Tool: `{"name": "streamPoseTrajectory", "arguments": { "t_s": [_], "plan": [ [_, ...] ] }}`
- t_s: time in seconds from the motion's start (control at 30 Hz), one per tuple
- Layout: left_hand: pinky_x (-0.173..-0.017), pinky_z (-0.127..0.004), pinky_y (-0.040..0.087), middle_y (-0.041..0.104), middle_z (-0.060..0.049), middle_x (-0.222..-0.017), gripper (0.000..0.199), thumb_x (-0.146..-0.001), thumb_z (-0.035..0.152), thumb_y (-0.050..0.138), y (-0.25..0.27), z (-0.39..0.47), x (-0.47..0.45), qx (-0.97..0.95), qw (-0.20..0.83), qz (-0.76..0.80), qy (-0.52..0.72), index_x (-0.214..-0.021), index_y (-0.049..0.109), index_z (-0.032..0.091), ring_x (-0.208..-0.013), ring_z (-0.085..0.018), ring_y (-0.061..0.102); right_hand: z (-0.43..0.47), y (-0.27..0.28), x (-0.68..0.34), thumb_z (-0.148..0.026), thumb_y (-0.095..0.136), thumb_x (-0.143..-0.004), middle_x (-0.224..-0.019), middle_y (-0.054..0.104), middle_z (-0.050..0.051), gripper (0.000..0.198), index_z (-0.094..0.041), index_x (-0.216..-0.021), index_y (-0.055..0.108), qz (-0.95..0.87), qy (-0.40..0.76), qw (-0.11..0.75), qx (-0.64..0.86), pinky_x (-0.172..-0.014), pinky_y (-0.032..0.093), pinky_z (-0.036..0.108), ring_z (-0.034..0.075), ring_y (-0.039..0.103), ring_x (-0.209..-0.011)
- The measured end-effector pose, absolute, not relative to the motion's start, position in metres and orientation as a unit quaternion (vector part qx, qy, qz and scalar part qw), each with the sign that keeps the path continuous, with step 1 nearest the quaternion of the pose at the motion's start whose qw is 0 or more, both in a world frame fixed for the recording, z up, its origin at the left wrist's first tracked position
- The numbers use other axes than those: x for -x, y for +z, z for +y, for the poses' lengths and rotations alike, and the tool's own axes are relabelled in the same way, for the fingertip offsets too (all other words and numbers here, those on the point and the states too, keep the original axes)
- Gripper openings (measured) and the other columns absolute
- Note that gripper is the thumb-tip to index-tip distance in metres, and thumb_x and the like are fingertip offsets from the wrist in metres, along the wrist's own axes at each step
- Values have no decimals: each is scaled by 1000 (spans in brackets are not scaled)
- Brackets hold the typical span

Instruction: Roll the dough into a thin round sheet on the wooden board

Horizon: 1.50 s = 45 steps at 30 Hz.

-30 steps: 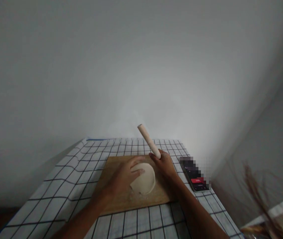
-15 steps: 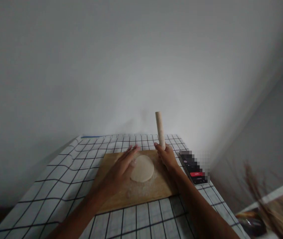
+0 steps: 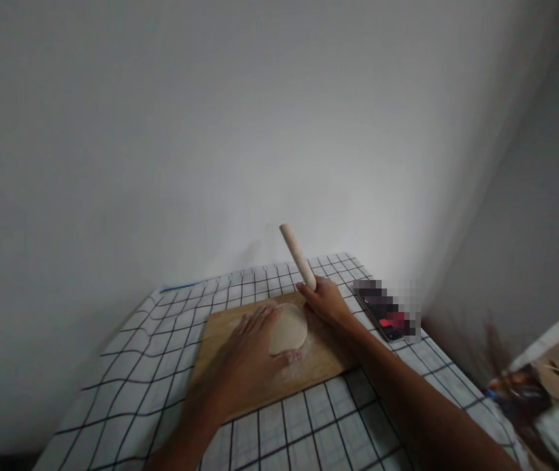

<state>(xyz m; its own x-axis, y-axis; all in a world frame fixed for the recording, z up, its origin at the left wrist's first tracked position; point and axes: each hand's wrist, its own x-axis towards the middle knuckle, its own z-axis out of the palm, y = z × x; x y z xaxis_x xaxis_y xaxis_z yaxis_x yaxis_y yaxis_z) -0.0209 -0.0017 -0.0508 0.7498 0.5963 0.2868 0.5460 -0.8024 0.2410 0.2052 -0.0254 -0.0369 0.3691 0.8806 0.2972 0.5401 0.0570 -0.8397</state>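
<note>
A pale, flat round of dough [image 3: 290, 329] lies on a floured wooden board [image 3: 225, 320]. My left hand [image 3: 260, 337] rests over the dough's left side, fingers spread, thumb stretched along its near edge; whether the palm presses on it is hidden. In my right hand [image 3: 326, 299], closed around its lower end, is a wooden rolling pin [image 3: 298, 256]. The pin is raised and tilts up to the left, beyond the dough's far right side. Part of the dough is hidden under my left fingers.
A white tablecloth with dark grid lines [image 3: 137, 366] covers the table. Right of the board lies a phone [image 3: 380, 311], partly pixelated. A plain wall [image 3: 260, 131] rises behind the table. Blurred items [image 3: 529, 399] are on the floor at the lower right.
My left hand has come down and right onto the dough, its thumb now spread out. The rolling pin in my right hand has tipped from nearly upright toward the left. The view has tilted slightly.
</note>
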Motion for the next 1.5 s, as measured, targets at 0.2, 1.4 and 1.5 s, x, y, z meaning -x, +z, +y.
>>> {"name": "streamPoseTrajectory", "arguments": {
  "t_s": [0.2,1.4,1.5],
  "plan": [
    [-120,-50,29,40,-11,-158,73,-91,61,54,-48,5,31,-941,69,290,162,-152,38,25,-147,-30,35,-26,-41,-204,-54,59,-91,-67,70,4,35,-19,-85,60,-514,285,510,628,-43,42,22,17,67,-51],
    [-112,-41,40,67,-6,-129,37,-100,35,40,-35,26,39,-867,18,410,282,-128,61,22,-123,-23,59,-49,-12,-178,-58,34,-103,-101,71,9,53,-21,-93,70,-694,-28,199,691,-80,42,30,22,62,-99],
    [-113,-40,38,66,-7,-132,39,-101,34,36,-42,32,36,-875,-9,411,257,-128,61,20,-126,-23,57,-47,-13,-177,-51,31,-105,-115,68,11,49,-20,-107,68,-698,-52,184,690,-96,40,34,23,56,-116]
  ]
}}
